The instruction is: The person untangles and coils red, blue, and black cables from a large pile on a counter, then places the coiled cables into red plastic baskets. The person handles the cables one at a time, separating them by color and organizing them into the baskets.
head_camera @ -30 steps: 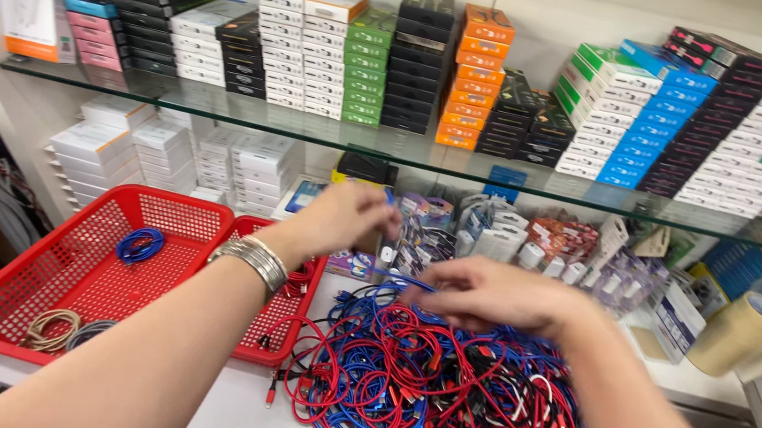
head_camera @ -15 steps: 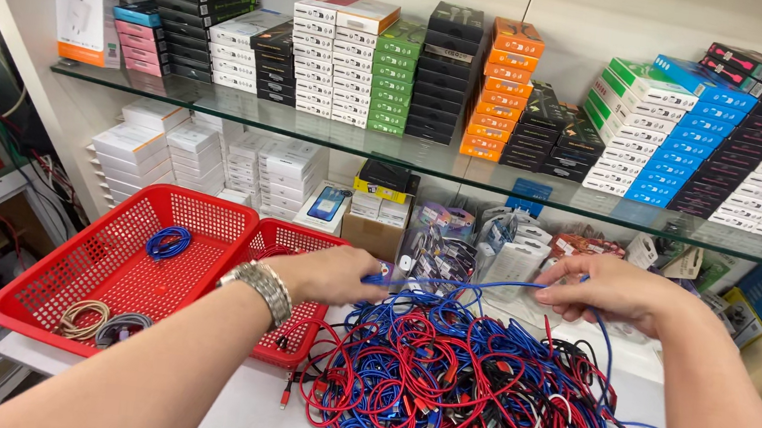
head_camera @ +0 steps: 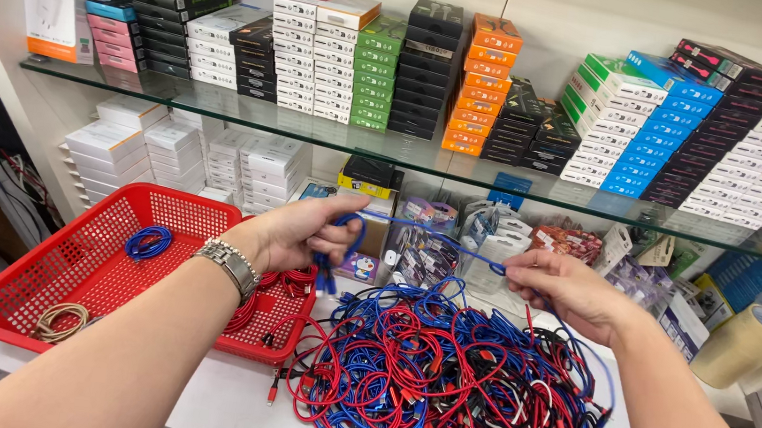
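Note:
My left hand, with a metal watch on its wrist, pinches one end of a blue cable above the right edge of a red basket. My right hand holds the same cable farther along, so it stretches taut between both hands. Its loose plugs hang below my left fingers. Under my hands lies a big tangled pile of red, blue and black cables on the white counter.
A large red plastic basket holds a coiled blue cable and a beige coil. A smaller red basket beside it holds red cables. Boxes fill the glass shelf. A tape roll stands at right.
My hands have moved apart and risen, drawing the blue cable out of the pile and pulling it straight. The camera has shifted slightly right.

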